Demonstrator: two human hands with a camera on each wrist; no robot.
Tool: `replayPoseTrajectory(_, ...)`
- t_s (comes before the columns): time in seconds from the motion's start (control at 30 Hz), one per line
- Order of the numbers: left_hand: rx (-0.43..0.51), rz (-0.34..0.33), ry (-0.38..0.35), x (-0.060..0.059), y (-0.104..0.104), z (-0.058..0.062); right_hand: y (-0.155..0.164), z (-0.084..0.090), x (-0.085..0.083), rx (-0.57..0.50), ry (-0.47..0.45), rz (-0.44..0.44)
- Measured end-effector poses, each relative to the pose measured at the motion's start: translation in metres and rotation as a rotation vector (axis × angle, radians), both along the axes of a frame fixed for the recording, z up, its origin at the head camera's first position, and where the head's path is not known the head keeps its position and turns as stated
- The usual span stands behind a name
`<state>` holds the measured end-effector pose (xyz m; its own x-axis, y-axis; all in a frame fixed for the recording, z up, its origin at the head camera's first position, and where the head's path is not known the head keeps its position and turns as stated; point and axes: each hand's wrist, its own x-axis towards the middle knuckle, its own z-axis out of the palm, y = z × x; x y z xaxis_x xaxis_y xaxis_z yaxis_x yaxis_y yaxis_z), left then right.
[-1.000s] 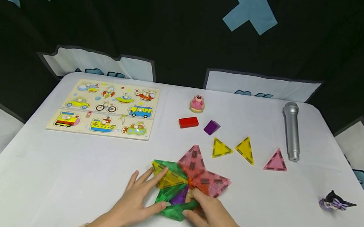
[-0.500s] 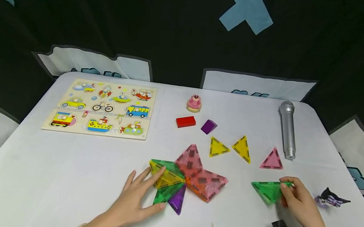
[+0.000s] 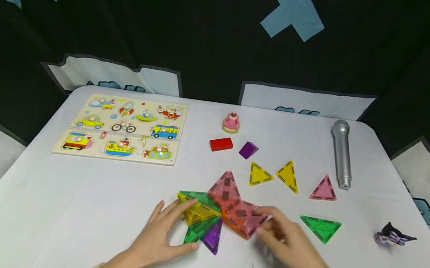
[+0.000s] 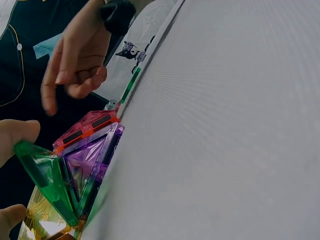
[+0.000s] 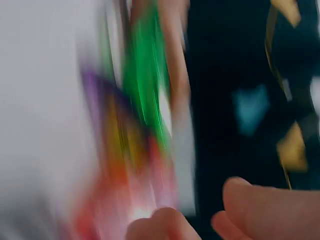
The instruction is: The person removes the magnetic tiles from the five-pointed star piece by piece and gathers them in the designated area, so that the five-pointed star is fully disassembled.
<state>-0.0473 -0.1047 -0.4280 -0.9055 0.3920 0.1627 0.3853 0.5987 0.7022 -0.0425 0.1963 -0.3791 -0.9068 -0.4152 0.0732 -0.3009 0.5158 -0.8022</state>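
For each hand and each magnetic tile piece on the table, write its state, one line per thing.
left hand: open, pressing on the tile star
right hand: fingers loose, empty, at the star's pink tile
tile star: joined, flat
green triangle: loose, flat, apart
yellow triangles: loose
pink triangle: loose

On my white worktop (image 3: 62, 204) a puzzle board (image 3: 121, 128) with cars, boats and planes lies at the far left. Near the far edge stands a little pink toy (image 3: 231, 122). Just in front of it lie a red block (image 3: 221, 144) and a purple block (image 3: 248, 150). A silver microphone (image 3: 342, 154) lies at the far right. A small purple and black toy (image 3: 393, 236) sits near the right edge.
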Motion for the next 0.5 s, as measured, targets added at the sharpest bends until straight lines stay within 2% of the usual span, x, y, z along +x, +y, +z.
replayPoseTrajectory(0.1, -0.017, 0.002, 0.008, 0.0, 0.0, 0.001, -0.04, -0.003, 0.003, -0.053, -0.123, 0.204)
replayPoseTrajectory(0.17, -0.017, -0.005, 0.024, -0.001, 0.0, 0.0, -0.06, -0.007, 0.003, -0.035, -0.145, 0.249)
replayPoseTrajectory(0.27, 0.053, -0.019, 0.038, -0.004, 0.0, -0.003, -0.08, -0.012, 0.002, 0.028, -0.086, 0.195)
replayPoseTrajectory(0.43, 0.255, -0.001, -0.035, -0.008, -0.002, -0.008, -0.099, -0.016, 0.007, 0.124, 0.022, 0.049)
replayPoseTrajectory(0.5, 0.285, 0.026, -0.063, -0.01, -0.003, -0.008, -0.102, -0.017, 0.01, 0.137, 0.054, 0.028)
